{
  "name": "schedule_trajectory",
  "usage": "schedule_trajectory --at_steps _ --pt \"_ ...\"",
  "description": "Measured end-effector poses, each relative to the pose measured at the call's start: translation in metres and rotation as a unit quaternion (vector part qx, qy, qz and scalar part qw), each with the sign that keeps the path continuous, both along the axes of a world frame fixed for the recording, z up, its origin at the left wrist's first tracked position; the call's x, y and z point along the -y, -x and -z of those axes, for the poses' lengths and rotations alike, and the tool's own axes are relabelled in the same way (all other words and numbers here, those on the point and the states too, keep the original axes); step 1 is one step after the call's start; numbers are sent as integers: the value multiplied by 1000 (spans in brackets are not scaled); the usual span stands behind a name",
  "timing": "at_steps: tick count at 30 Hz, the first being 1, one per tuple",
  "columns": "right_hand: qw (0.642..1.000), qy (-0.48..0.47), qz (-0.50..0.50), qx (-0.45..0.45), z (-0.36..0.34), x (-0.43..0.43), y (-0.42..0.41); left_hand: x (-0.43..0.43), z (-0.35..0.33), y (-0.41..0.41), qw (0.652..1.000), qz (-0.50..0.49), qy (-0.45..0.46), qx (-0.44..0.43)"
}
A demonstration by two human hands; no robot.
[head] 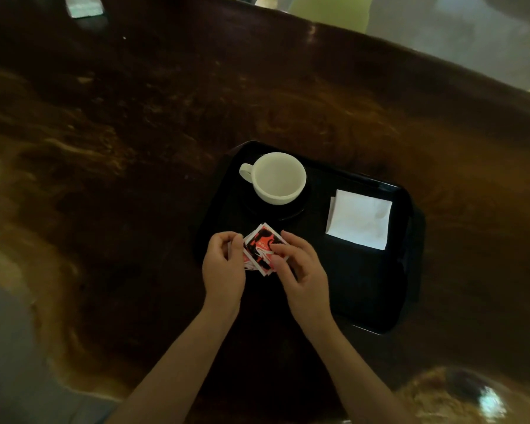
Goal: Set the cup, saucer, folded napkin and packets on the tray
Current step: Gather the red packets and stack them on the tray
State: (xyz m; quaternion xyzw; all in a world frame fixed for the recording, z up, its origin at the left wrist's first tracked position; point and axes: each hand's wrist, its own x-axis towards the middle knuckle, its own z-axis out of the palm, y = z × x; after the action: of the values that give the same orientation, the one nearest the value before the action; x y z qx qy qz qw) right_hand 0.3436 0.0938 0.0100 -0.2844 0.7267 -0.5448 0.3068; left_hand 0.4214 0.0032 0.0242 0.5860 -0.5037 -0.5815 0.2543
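Note:
A black tray (364, 301) lies on the dark wooden table. At its far left stands an empty white cup (277, 179) on a dark saucer (285, 213). A folded white napkin (359, 219) lies on the tray's right side. Over the tray's near left part, both hands hold a small stack of red, black and white packets (263, 248). My left hand (224, 267) grips the stack's left edge. My right hand (300, 266) pinches its right edge with thumb and fingers. The lower packets are partly hidden by my fingers.
The wide dark wooden table (120, 179) spreads to the left and behind the tray. A white paper item (84, 7) sits at the far left edge. A shiny rounded object (471, 396) shows at the bottom right.

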Motion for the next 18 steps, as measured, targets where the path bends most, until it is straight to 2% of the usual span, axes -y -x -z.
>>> schedule_trajectory --at_steps 2,5,11,13,18 --pt "999 -3 34 12 -2 2 3 -4 -1 3 1000 5 14 -1" --pt "993 -8 68 95 -4 4 9 -10 -2 5 1000 14 22 -4" --pt "955 -19 185 229 -7 1 15 -15 1 9 999 15 34 11" --pt "951 -20 199 237 -7 0 15 -17 2 10 999 10 30 8" --pt "969 -28 180 169 -8 -4 12 -19 0 12 999 -1 32 2"
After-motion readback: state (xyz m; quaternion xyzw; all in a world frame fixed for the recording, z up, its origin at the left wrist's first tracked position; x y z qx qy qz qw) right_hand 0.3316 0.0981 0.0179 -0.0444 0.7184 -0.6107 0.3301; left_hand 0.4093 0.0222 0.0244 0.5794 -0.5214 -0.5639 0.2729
